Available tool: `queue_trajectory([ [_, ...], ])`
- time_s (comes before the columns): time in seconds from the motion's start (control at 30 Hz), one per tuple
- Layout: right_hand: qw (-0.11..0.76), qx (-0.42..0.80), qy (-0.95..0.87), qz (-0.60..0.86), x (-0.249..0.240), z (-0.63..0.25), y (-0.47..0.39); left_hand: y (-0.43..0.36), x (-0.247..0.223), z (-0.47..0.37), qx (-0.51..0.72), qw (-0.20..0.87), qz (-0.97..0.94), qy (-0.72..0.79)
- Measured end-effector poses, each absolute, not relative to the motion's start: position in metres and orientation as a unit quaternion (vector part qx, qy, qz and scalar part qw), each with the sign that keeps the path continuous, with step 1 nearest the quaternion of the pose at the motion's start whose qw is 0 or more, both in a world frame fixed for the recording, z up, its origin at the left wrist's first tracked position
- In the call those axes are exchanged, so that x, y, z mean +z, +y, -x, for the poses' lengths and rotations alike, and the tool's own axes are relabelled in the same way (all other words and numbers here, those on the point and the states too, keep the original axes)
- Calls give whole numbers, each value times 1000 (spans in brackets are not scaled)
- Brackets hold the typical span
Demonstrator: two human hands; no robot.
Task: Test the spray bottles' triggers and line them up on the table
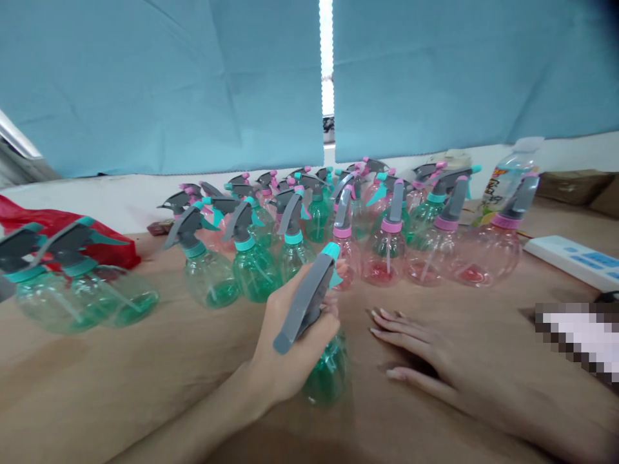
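Note:
My left hand [294,335] is wrapped round the neck of a green spray bottle [329,374] with a grey and teal spray head, upright near the middle of the table. To its right, my right hand [420,351] lies with fingers spread, holding nothing, over the brown table surface [193,386]. Behind the hands stand several spray bottles: green ones with teal collars, such as a green bottle [256,274], and clear pink ones with pink collars, such as a pink bottle [385,258]. Two more green bottles [130,299] stand at the left.
Red plastic [109,241] lies at the back left. At the right are a labelled drink bottle [507,180], a white power strip [575,258] and brown boxes [570,187]. A blue sheet [169,84] hangs behind the table.

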State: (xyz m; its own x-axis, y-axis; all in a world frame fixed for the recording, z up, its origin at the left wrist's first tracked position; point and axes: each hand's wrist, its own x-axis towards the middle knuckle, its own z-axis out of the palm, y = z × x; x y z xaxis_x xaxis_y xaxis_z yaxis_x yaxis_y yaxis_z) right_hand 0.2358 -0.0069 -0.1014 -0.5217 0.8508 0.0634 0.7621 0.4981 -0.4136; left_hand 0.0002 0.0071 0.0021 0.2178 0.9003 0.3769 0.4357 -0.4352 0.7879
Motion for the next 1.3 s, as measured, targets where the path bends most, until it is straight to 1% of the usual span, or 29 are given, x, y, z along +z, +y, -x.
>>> queue_trajectory([
  [0.2, 111, 173, -854, 478, -96, -236, -6, 8, -1, 1, 418, 265, -742, 453],
  [0.43, 106, 165, -858, 475, -96, -236, -6, 10, 1, 1, 423, 291, -744, 428],
  [0.73, 117, 162, -859, 471, -101, -237, -6, 10, 2, 0, 419, 293, -740, 436],
  [0.93, 115, 172, -852, 481, -95, -234, -7, 11, 2, 2, 420, 298, -741, 431],
  [1.17, 120, 161, -861, 467, -99, -235, -5, 13, 1, 3, 421, 332, -724, 434],
  [1.3, 122, 166, -856, 474, -98, -235, -6, 11, 3, 2, 418, 317, -732, 436],
])
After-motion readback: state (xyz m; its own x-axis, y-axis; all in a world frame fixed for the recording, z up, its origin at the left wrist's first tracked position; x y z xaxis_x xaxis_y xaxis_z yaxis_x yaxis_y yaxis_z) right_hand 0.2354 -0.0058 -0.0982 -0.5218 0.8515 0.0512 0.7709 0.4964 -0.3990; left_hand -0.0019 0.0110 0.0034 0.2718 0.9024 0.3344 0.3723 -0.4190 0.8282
